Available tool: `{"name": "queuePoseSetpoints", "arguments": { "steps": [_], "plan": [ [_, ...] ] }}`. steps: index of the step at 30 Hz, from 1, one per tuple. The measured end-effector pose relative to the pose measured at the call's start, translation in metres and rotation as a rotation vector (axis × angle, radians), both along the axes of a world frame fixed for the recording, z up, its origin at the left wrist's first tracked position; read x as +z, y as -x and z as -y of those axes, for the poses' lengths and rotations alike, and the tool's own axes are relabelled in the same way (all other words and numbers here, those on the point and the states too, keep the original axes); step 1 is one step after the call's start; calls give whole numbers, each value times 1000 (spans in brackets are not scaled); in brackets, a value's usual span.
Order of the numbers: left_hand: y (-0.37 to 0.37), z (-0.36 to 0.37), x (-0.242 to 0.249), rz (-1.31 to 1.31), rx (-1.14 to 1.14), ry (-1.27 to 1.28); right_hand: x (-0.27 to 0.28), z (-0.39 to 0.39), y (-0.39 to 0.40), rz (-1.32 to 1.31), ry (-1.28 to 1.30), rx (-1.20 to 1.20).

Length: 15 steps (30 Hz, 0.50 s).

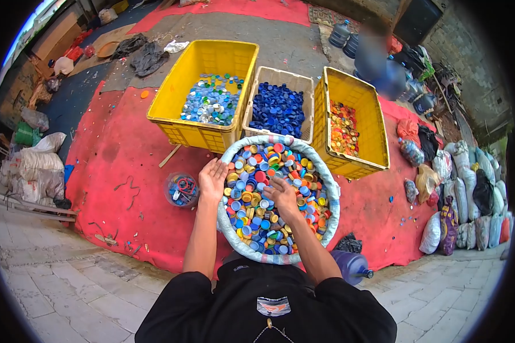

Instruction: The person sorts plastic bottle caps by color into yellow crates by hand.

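A round container with a pale padded rim (333, 200) stands before me, full of mixed coloured bottle caps (254, 197). My left hand (213, 178) is at its left rim, palm up with the fingers apart and nothing visible in it. Over the caps, near the middle, is my right hand (281, 197), its fingers partly spread. Beyond the container are a yellow crate (183, 134) with light blue, clear and green caps, a white crate (312, 91) with dark blue caps, and a yellow crate (377, 137) with red, orange and yellow caps.
A small clear tub (181, 190) sits left of the round container on the red ground sheet (117, 183). A large blue water bottle (352, 266) lies at the near right. Filled sacks (469, 183) line the right side, and more bags (37, 171) are at the left.
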<state>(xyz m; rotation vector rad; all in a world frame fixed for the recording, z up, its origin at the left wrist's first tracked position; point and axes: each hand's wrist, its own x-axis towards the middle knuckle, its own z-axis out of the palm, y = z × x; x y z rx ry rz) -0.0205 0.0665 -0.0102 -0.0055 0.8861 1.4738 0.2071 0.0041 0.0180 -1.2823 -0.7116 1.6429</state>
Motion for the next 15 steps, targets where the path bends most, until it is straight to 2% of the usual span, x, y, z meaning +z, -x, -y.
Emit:
{"name": "queuePoseSetpoints", "arguments": {
  "steps": [7, 15],
  "plan": [
    [-55, 84, -3, -287, -209, -57, -24, 106, -69, 259, -18, -165],
    [-84, 130, 2, -622, -277, -2, -52, 149, -104, 393, -15, -189]
  ]
}}
